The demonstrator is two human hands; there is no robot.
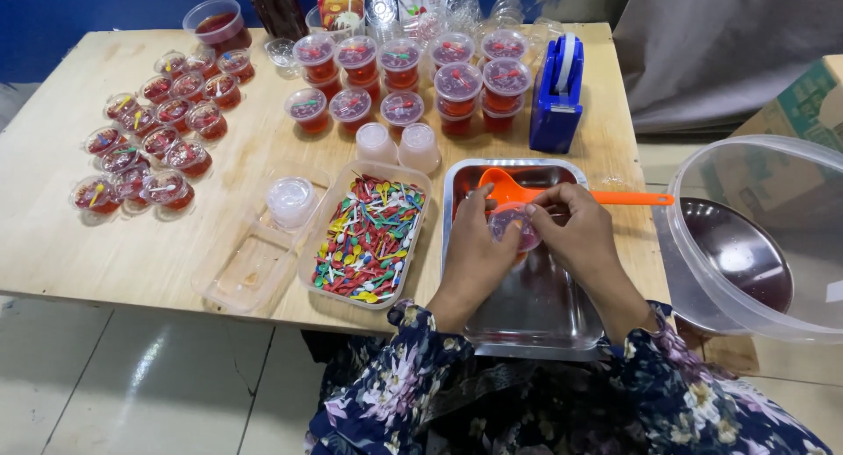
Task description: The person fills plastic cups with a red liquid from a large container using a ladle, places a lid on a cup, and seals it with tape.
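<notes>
A small round clear plastic cup with red filling sits over the shiny steel tray. The left hand and right hand each grip its rim. An orange plastic ladle lies just behind, on the wooden worktop.

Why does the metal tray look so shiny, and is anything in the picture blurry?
In the head view, the metal tray mirrors the overhead light as pale glare; the big clear plastic tub at the right edge shows glare too and looks stretched by the wide lens; both hands, left hand and right hand, holding the small lidded cup, look sharp, not blurred.
</notes>
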